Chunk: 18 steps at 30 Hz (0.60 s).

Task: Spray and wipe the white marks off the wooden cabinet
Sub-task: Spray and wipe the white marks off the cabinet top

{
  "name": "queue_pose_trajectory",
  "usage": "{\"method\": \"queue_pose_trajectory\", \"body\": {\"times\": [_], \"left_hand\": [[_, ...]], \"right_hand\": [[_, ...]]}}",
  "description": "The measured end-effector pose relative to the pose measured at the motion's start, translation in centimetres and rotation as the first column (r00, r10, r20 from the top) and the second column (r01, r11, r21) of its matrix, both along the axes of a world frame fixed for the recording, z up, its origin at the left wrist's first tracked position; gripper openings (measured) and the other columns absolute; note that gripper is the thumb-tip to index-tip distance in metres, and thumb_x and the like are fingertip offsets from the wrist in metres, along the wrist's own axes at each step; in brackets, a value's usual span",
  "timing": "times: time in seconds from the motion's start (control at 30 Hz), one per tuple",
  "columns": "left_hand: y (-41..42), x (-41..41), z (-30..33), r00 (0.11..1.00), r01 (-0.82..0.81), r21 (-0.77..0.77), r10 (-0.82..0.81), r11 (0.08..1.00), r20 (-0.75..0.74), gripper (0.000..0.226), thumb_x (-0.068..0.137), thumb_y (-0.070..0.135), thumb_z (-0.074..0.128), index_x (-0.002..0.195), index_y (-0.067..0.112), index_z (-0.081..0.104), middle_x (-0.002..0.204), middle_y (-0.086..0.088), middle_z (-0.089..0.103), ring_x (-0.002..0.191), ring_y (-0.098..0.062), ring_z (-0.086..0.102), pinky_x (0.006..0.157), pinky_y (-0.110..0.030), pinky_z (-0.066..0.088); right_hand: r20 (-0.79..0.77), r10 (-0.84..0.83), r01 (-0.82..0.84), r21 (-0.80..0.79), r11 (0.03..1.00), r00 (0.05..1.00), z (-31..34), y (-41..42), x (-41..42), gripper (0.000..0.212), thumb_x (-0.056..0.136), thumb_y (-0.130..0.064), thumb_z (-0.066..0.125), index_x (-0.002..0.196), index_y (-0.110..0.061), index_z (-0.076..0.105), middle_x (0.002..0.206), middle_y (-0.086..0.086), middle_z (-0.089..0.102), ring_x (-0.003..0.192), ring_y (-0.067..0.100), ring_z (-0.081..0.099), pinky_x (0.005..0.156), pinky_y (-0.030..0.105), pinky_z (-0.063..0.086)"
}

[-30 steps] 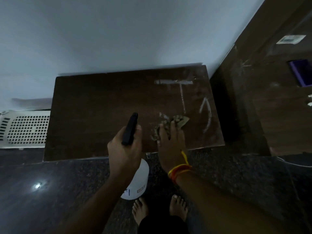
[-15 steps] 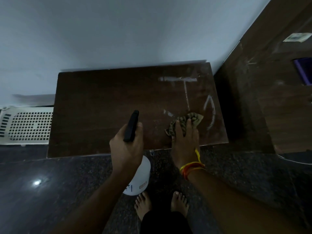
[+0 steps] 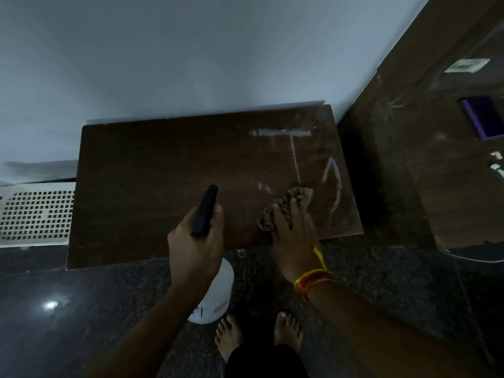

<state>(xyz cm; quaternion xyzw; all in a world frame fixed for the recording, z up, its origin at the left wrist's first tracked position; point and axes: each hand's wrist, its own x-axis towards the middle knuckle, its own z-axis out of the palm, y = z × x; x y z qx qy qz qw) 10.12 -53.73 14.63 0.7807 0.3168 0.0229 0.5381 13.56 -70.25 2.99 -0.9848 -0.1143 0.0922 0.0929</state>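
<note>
left hand (image 3: 195,251): fingers curled round spray bottle (image 3: 211,293), black nozzle past knuckles | right hand (image 3: 293,236): fingers straight, together, pressing patterned cloth (image 3: 289,207) onto wooden cabinet (image 3: 152,181) | white marks (image 3: 294,154): just beyond right fingertips

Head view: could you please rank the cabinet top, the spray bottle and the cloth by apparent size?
1. cabinet top, largest.
2. spray bottle, though it is nearer the camera and partly hidden.
3. cloth, mostly under the right hand.
</note>
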Motion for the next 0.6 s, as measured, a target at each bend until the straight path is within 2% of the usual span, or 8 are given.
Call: {"method": "queue_pose_trajectory", "body": {"times": [0.1,0.23,0.3,0.37,0.47,0.6], "left_hand": [[-0.2,0.6,-0.1,1.0,0.016,-0.005,-0.016,1.0,0.019,0.03,0.097,0.031,0.055,0.074,0.013,0.055,0.061,-0.012,0.051,0.053,-0.027,0.048,0.048,-0.035,0.041],[-0.7,1.3,-0.2,1.0,-0.011,-0.028,0.011,1.0,0.021,0.026,0.097,0.033,0.055,0.076,0.017,0.056,0.068,-0.025,0.056,0.057,-0.038,0.053,0.051,-0.05,0.05],[-0.8,1.6,-0.1,1.0,-0.01,-0.029,0.01,1.0,0.013,0.023,0.097,0.033,0.055,0.075,0.024,0.056,0.07,-0.025,0.058,0.059,-0.042,0.055,0.055,-0.055,0.051],[-0.9,1.9,-0.3,1.0,-0.009,-0.02,0.009,1.0,0.018,0.024,0.096,0.034,0.055,0.074,0.026,0.055,0.067,-0.022,0.057,0.058,-0.042,0.055,0.054,-0.055,0.051],[-0.8,2.0,-0.6,1.0,-0.012,-0.011,0.013,1.0,0.008,0.023,0.096,0.036,0.056,0.073,0.032,0.054,0.07,-0.024,0.059,0.067,-0.048,0.059,0.055,-0.058,0.054],[-0.2,2.3,-0.6,1.0,-0.007,-0.015,0.007,1.0,-0.012,0.025,0.096,0.036,0.056,0.076,0.02,0.058,0.067,-0.021,0.058,0.065,-0.046,0.059,0.056,-0.058,0.054]], "right_hand": [[0.039,-0.004,0.006,-0.058,0.998,0.999,-0.2,-0.6,-0.1,0.073,0.073,-0.029,0.077,0.139,-0.02,0.046,0.144,0.021,0.041,0.126,0.043,0.046,0.104,0.051,0.036],[-0.024,-0.018,0.017,-0.051,0.999,1.0,-0.9,0.5,-0.3,0.073,0.087,-0.033,0.059,0.149,-0.025,0.022,0.156,0.019,0.016,0.141,0.039,0.022,0.116,0.048,0.016],[-0.029,0.018,-0.019,-0.057,0.998,0.999,-1.1,0.7,0.4,0.071,0.089,-0.034,0.054,0.15,-0.027,0.017,0.157,0.018,0.01,0.143,0.038,0.016,0.116,0.046,0.008],[-0.006,0.03,-0.03,-0.041,0.999,1.0,-0.9,1.5,2.0,0.067,0.091,-0.034,0.051,0.149,-0.026,0.019,0.156,0.019,0.012,0.142,0.04,0.018,0.116,0.046,0.009],[-0.021,-0.019,0.019,0.026,0.999,1.0,-0.4,3.3,4.6,0.06,0.095,-0.033,0.046,0.149,-0.026,0.021,0.157,0.019,0.012,0.141,0.044,0.017,0.116,0.048,0.009],[-0.032,-0.019,0.02,0.028,0.999,0.999,-0.6,3.5,3.4,0.062,0.095,-0.033,0.044,0.15,-0.026,0.016,0.157,0.018,0.009,0.142,0.041,0.016,0.117,0.048,0.01]]}}
